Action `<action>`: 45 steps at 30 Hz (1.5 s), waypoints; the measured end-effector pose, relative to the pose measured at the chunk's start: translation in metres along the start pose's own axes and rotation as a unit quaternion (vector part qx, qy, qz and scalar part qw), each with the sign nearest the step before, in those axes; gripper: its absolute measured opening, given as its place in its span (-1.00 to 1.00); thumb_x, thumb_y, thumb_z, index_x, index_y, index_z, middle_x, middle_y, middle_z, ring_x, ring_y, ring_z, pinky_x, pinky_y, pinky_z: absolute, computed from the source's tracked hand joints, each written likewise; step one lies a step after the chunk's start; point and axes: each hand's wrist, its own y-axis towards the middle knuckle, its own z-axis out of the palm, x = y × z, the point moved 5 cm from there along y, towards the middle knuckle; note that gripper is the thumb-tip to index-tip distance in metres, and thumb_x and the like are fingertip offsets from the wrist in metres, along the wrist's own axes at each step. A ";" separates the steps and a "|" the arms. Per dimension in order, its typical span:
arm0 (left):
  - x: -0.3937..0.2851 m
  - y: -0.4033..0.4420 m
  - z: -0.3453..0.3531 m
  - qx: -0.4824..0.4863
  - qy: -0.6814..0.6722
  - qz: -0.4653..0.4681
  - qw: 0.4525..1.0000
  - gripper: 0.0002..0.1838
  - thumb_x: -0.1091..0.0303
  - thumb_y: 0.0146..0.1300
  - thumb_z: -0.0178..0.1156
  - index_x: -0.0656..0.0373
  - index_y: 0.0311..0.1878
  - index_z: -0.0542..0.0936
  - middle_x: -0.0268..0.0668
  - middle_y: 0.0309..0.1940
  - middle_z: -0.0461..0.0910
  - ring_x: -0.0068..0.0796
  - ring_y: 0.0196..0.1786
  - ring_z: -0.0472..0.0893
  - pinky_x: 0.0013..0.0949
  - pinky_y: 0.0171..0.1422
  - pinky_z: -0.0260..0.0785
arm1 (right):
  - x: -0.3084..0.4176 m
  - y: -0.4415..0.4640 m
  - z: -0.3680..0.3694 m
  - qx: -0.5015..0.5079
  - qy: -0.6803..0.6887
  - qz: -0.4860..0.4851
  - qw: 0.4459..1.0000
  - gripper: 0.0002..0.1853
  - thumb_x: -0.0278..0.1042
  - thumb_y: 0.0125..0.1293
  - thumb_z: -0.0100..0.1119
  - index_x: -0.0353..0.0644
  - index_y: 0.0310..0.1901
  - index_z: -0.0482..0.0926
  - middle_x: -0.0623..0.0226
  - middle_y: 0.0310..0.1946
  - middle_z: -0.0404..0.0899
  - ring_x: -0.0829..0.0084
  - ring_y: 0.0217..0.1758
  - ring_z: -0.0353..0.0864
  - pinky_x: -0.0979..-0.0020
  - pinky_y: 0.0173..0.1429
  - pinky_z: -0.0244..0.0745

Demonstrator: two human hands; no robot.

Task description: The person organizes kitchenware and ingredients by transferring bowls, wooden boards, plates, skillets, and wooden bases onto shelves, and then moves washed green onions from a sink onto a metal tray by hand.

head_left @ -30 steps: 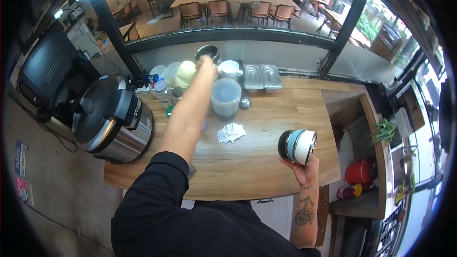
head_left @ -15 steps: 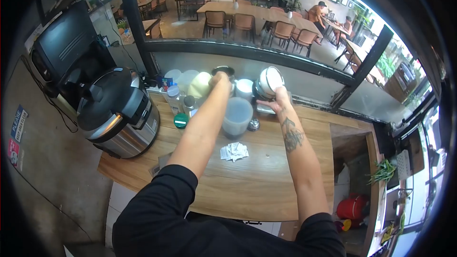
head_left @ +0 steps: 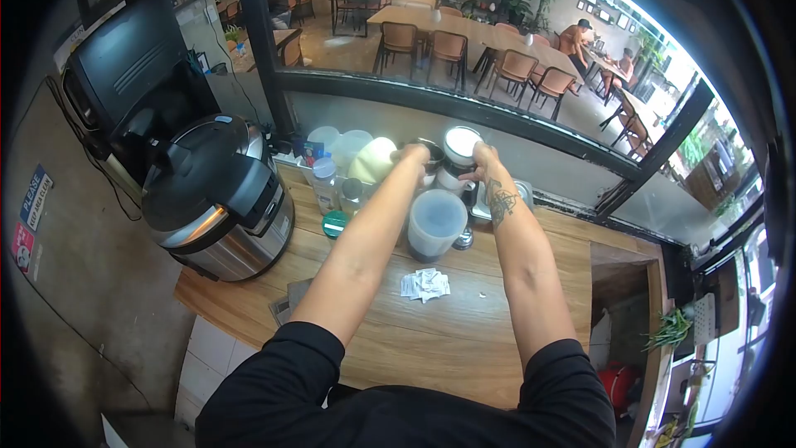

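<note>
My right hand (head_left: 483,163) is closed round the side of a round jar with a white top (head_left: 462,142). The jar is at the back of the counter, over or just behind a white container (head_left: 451,180); whether they touch I cannot tell. My left hand (head_left: 410,154) is closed at the rim of a dark round container (head_left: 432,154), its fingertips partly hidden. In front of both hands is a tall translucent tub (head_left: 437,224) with dark contents. A pale yellow rounded container (head_left: 374,160) sits left of my left hand.
A large rice cooker (head_left: 217,199) occupies the counter's left end. Clear jars (head_left: 325,185), a green lid (head_left: 334,224) and a pile of small white packets (head_left: 426,284) are on the wooden counter (head_left: 464,340). A black-framed window ledge (head_left: 464,99) runs behind; people sit beyond it.
My right hand has brought the white-topped jar leftward, from tilted to more upright, beside the dark container. My left hand stays at that container. The whole view has shifted slightly.
</note>
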 end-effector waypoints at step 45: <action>-0.039 -0.109 -0.007 0.071 0.419 0.687 0.589 -0.60 0.21 0.23 0.42 -0.01 0.14 0.71 0.00 0.35 0.45 0.12 0.23 0.61 -0.03 0.37 0.45 | 0.011 0.033 -0.011 -0.086 -0.314 -0.190 0.926 -0.32 0.09 0.61 -0.41 -0.24 0.51 0.32 -0.16 0.54 0.21 -0.25 0.70 -0.15 -0.11 0.72 -0.35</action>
